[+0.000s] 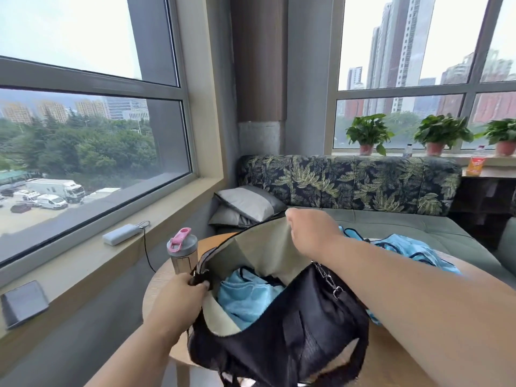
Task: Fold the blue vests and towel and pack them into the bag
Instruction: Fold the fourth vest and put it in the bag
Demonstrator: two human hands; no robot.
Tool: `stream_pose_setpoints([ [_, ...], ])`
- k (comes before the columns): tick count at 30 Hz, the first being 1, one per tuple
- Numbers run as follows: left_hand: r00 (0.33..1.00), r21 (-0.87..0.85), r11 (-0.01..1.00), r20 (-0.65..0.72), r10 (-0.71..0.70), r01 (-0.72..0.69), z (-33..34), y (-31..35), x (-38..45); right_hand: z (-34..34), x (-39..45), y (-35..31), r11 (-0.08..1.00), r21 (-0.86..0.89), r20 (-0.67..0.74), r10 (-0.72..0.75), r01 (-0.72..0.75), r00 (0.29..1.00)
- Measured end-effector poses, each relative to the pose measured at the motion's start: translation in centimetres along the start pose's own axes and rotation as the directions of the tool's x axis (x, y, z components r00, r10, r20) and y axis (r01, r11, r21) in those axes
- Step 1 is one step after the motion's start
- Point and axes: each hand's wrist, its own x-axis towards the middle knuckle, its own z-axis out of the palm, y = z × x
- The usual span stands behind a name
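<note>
Soft window daylight, wide-angle edge distortion

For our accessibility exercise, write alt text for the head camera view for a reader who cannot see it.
Two hands hold open a black bag on a round wooden table, light blue fabric already inside. The left hand grips its near end, the right hand lifts the far rim; more blue cloth lies behind.

Bag [293,325] mouth held wide open, access from above; blue cloth [245,297] fills the bottom, room above it. Left hand [178,297] grips the near-left rim, right hand [310,233] lifts the far flap. Bottle [183,252] stands just beside the bag's left edge. Vest [405,247] lies behind the right arm.
</note>
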Motion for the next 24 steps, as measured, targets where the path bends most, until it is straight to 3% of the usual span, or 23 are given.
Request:
stream_pose_setpoints([
  [5, 0.993, -0.249, 0.964, -0.046, -0.11, 0.095, -0.6, -1.3, -2.5, 0.7, 5.6, -3.0, 0.999, 0.005, 0.04, -0.04, 0.04, 0.998],
  [9, 0.987, -0.306, 0.941, -0.021, -0.162, 0.148, -0.6, -1.7, -3.0, 1.9, 9.9, -6.5, 0.994, -0.011, 0.069, -0.106, 0.107, 0.992],
  [16, 0.974, -0.432, 0.875, 0.157, -0.165, 0.218, 3.5, -3.9, 0.2, 7.1, 16.3, -10.5, 0.984, 0.01, 0.057, -0.177, 0.176, 0.983],
  [20, 0.966, -0.468, 0.845, 0.15, -0.212, 0.259, 5.7, -4.4, 1.5, 8.8, 15.6, -11.1, 0.963, -0.02, 0.204, -0.26, 0.269, 0.944],
  [22, 0.958, -0.508, 0.813, 0.174, -0.228, 0.285, 6.4, -5.0, 1.7, 10.4, 14.8, -10.0, 0.956, 0.063, 0.276, -0.292, 0.285, 0.916],
  [24, 0.947, -0.548, 0.773, 0.204, -0.249, 0.321, 7.2, -5.3, 2.0, 12.2, 13.6, -8.9, 0.96, 0.172, 0.252, -0.261, 0.223, 0.932],
])
